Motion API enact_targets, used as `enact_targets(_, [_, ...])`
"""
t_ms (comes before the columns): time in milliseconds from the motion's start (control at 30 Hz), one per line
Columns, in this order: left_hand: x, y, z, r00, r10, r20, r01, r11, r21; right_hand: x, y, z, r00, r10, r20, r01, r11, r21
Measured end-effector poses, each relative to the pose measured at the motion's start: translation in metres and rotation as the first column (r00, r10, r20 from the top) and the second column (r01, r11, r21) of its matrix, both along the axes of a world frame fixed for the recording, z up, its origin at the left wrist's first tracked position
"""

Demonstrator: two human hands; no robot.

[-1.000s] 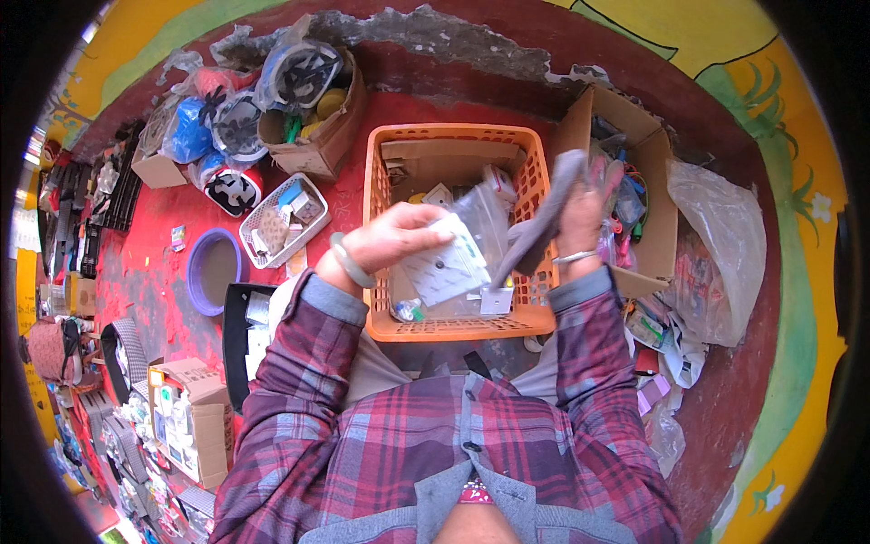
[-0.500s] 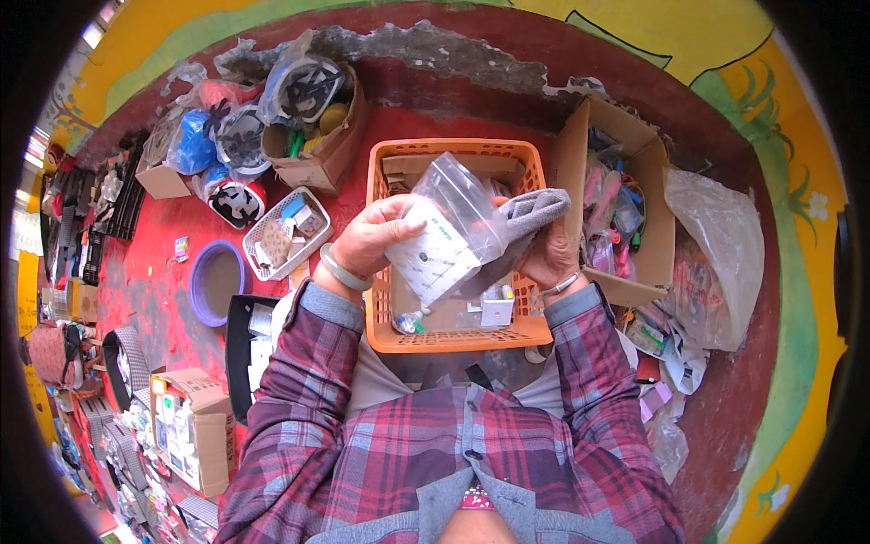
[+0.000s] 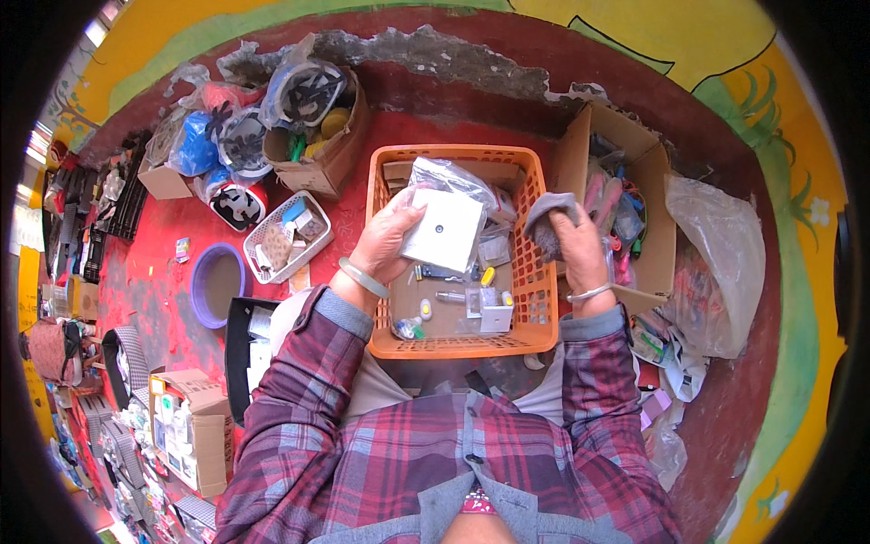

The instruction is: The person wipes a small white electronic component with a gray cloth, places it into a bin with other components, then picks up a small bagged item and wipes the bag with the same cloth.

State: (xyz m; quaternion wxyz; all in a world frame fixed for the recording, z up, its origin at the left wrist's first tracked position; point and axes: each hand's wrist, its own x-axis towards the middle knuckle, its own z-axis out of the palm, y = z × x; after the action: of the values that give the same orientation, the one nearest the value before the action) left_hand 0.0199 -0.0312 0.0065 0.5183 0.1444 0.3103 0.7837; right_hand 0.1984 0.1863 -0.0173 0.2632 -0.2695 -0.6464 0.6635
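My left hand (image 3: pixel 385 238) grips a flat white square piece with a small dark hole in its middle (image 3: pixel 442 228), together with a clear plastic bag (image 3: pixel 453 177) that sticks out beyond it. Both are held above an orange plastic basket (image 3: pixel 462 344). At the basket's right rim my right hand (image 3: pixel 580 243) is closed on a grey cloth (image 3: pixel 546 227), bunched under the fingers. Inside the basket lie a small white box (image 3: pixel 496 317), a yellow piece (image 3: pixel 488 276), a white oval piece (image 3: pixel 426 309) and several other small items, partly hidden by the square.
An open cardboard box (image 3: pixel 666 240) with mixed goods stands right of the basket. Left are a white plastic basket (image 3: pixel 313 249), a purple basin (image 3: pixel 195 288) and a black bin (image 3: pixel 237 358). Behind them, a carton (image 3: pixel 308 172) and bagged helmets (image 3: pixel 243 140) sit near the wall.
My right hand has moved right with the grey cloth, away from the plastic bag. The white square now shows its plain face with the hole, and more of the basket's contents show.
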Motion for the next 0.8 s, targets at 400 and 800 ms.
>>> enact_targets(400, [-0.001, -0.002, 0.001, 0.997, -0.015, -0.072, 0.018, 0.998, 0.052, -0.009, -0.038, 0.005, 0.810, -0.147, -0.567, -0.305, 0.720, -0.623])
enact_targets(800, [0.009, -0.012, 0.024, 0.997, -0.016, -0.081, 0.020, 0.999, 0.047, -0.014, -0.047, 0.001, 0.922, 0.387, 0.023, -0.383, 0.899, 0.212])
